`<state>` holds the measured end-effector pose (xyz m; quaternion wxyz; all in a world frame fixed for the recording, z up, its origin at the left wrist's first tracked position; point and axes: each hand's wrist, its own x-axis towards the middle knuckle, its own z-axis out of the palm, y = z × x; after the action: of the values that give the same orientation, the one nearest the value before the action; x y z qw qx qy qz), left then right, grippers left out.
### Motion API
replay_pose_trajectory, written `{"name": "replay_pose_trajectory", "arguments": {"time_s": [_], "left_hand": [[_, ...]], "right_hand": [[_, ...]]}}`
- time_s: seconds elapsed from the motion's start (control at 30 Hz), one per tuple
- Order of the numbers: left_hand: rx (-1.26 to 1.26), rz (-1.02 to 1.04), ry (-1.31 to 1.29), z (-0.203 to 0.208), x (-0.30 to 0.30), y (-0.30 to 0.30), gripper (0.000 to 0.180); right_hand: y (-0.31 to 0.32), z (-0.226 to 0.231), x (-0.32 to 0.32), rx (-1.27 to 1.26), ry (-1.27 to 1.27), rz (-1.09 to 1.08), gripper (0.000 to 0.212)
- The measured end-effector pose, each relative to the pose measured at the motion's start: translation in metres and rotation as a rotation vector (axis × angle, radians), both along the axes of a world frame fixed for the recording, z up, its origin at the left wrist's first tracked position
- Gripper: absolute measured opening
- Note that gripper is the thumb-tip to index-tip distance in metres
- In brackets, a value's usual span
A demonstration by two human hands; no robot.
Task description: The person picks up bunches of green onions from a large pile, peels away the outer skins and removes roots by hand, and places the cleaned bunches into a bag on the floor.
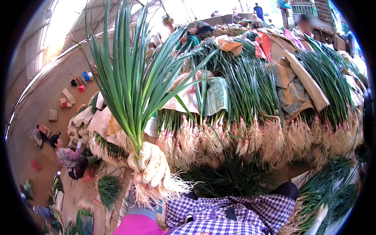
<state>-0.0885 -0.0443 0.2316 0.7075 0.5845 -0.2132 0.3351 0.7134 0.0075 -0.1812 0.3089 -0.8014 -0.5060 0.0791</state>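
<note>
My left hand (150,166), in a pale, soiled glove, is closed round the lower stems of a bunch of green garlic (133,94). The bunch stands upright, its long flat leaves fanning up and its stringy roots hanging below my fist. At the lower right, my right hand (322,212), pale and partly cut off by view, reaches over a heap of loose green garlic (329,186). Its fingers look stretched out over the leaves, with nothing visible in them. My lap is covered by a purple and white checked cloth (231,213).
Ahead runs a long stack of green garlic bunches (250,90), roots toward me, partly covered with sacking (290,86). To the left a co-worker (70,154) sits by another stack. More bunches (109,188) lie on the floor. A truck (319,17) and other people are at the back.
</note>
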Motion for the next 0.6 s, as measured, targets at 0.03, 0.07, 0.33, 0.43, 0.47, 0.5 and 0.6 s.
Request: {"name": "replay_pose_trajectory", "arguments": {"time_s": [0.03,0.07,0.33,0.43,0.47,0.5,0.6], "left_hand": [[0.018,0.024,-0.01,-0.007,-0.005,-0.006,0.029],[0.031,0.04,-0.008,-0.006,-0.007,-0.006,0.029],[0.008,0.312,0.037,0.004,-0.019,0.021,0.03],[-0.178,0.53,-0.005,-0.052,-0.017,0.039,0.031],[-0.277,0.611,-0.018,-0.071,-0.01,0.043,0.033],[-0.252,0.662,0.039,-0.089,-0.014,0.039,0.033],[-0.787,1.076,0.294,-0.124,0.027,0.015,0.043]], "right_hand": [[0.01,-0.002,-0.01,-0.046,-0.03,0.015,0.039],[0.011,-0.002,-0.027,-0.101,-0.05,0.021,0.039],[0.082,0.205,-0.329,0.077,0.426,0.642,0.03],[0.132,0.227,-0.413,0.223,0.423,0.821,0.023],[0.15,0.233,-0.436,0.322,0.347,0.849,0.022],[0.167,0.231,-0.471,0.361,0.389,0.871,0.023],[0.223,0.233,-0.533,0.281,0.295,0.77,0.032]]}}
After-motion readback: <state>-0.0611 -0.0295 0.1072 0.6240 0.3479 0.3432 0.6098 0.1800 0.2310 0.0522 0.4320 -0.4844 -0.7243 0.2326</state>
